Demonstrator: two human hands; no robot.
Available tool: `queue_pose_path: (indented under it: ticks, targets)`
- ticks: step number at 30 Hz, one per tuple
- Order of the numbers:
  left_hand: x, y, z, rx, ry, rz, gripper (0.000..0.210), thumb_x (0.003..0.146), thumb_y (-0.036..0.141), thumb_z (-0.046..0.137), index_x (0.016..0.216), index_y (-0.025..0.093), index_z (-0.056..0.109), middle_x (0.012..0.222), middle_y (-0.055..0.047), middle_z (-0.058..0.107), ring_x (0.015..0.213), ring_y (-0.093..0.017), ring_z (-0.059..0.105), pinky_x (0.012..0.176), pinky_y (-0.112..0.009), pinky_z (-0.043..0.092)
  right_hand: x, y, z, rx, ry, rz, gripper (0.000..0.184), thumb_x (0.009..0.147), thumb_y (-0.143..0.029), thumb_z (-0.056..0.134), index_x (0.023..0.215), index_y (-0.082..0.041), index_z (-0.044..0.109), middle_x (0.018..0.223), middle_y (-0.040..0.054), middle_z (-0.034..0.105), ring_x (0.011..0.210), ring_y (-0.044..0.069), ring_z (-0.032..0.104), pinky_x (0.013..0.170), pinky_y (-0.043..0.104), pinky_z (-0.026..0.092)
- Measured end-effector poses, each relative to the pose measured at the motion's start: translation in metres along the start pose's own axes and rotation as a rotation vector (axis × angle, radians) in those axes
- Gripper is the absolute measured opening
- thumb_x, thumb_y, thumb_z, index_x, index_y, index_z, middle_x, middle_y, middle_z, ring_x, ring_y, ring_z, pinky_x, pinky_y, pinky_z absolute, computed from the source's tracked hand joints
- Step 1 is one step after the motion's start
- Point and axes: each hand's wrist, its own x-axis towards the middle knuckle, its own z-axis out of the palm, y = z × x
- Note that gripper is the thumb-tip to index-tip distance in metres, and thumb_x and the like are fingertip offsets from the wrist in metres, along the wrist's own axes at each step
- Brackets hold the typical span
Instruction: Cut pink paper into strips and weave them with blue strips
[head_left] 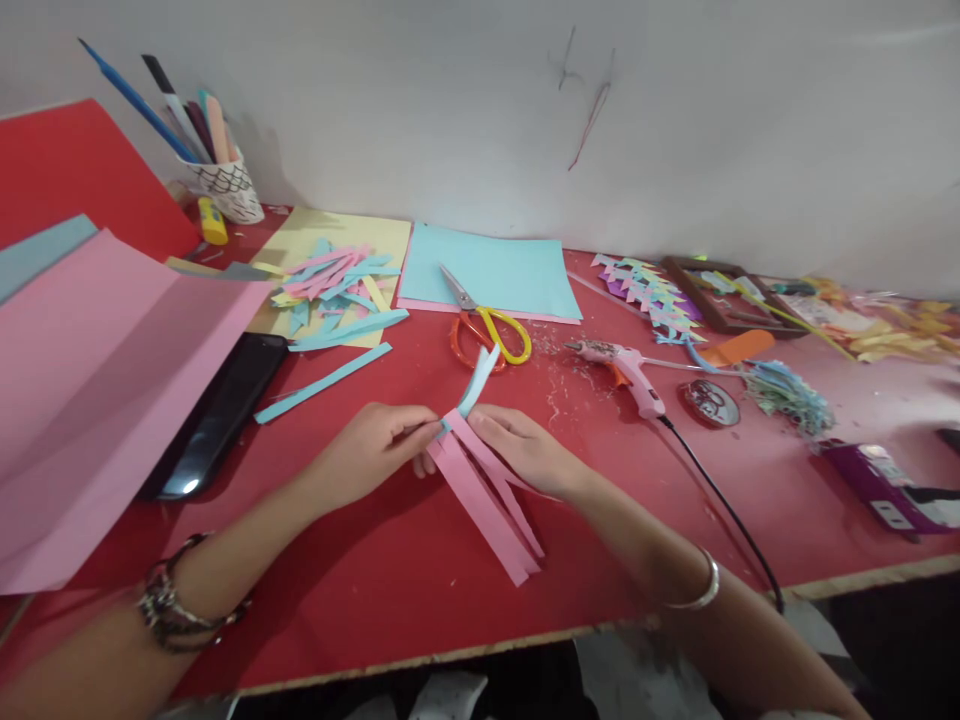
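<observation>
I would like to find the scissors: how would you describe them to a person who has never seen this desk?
On the red table, find the light-blue sheet near the wall. The scissors lie with blades over it, handles toward the pink paper strips. One yellow loop and one orange-red loop distinguish them.

No text, brand or number can be read. The pale marks on the small round dark-topped disc (709,402) at right, and the light patches on the purple box (856,478) farther right, are too blurred to make out.
</observation>
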Motion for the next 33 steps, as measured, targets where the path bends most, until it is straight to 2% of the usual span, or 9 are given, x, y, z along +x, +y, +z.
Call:
queue_pose_path:
  ticks: [5,9,12,19,26,33]
  targets:
    - [0.0003,0.0012,0.0007,0.021,0.014,-0.006,0.032,0.085,0.031,0.038,0.058,0.019,0.051,0.054,0.005,0.062,0.051,-0.009,0.059,0.052,-0.017,0.041,0.0015,0.0034,0.0043,0.148,0.022,0.084,0.033,0.083,-0.044,0.043,0.087,-0.015,0.058,0.076,0.0016,0.058,0.07,0.011,0.051,0.073,0.027,0.041]
    - [0.0019,0.0015,0.0008,0.029,0.026,-0.019,0.032,0.085,0.031,0.038,0.058,0.019,0.051,0.054,0.005,0.063,0.051,-0.009,0.059,0.053,-0.017,0.041,0.0006,-0.0011,0.0055,0.117,0.037,0.177,0.022,0.082,-0.035,0.046,0.078,-0.015,0.051,0.064,-0.0034,0.048,0.056,0.007,0.045,0.057,0.022,0.041]
    - [0.0018,0.002,0.0005,0.034,0.029,-0.02,0.031,0.084,0.03,0.038,0.058,0.019,0.05,0.052,0.006,0.062,0.05,-0.009,0.058,0.052,-0.017,0.041,0.0001,-0.0042,0.0055,0.072,0.072,0.212,0.02,0.083,-0.032,0.044,0.072,-0.016,0.045,0.059,-0.0062,0.041,0.049,0.005,0.042,0.048,0.019,0.037]
    - [0.0009,0.0033,0.0012,0.027,0.025,-0.017,0.031,0.084,0.028,0.038,0.057,0.019,0.05,0.052,0.006,0.061,0.049,-0.008,0.057,0.051,-0.017,0.04,-0.0006,-0.0012,0.005,-0.033,0.026,0.142,0.025,0.085,-0.032,0.038,0.064,-0.018,0.038,0.053,-0.0076,0.034,0.043,0.004,0.039,0.043,0.018,0.032]
    - [0.0002,0.0027,0.0017,-0.002,0.03,-0.025,0.03,0.084,0.028,0.039,0.058,0.019,0.05,0.052,0.005,0.061,0.049,-0.008,0.058,0.05,-0.016,0.041,-0.0016,-0.0026,0.0079,-0.216,0.067,0.116,0.028,0.086,-0.032,0.036,0.061,-0.018,0.037,0.051,-0.0071,0.032,0.045,0.005,0.034,0.045,0.018,0.03]
    - [0.0012,0.0047,0.0042,-0.04,0.031,-0.047,0.029,0.083,0.028,0.04,0.058,0.018,0.051,0.052,0.005,0.06,0.048,-0.008,0.057,0.05,-0.017,0.042,-0.002,-0.0046,0.01,-0.286,0.077,0.075,0.026,0.087,-0.03,0.032,0.068,-0.017,0.044,0.053,-0.0054,0.034,0.049,0.006,0.034,0.047,0.019,0.029]
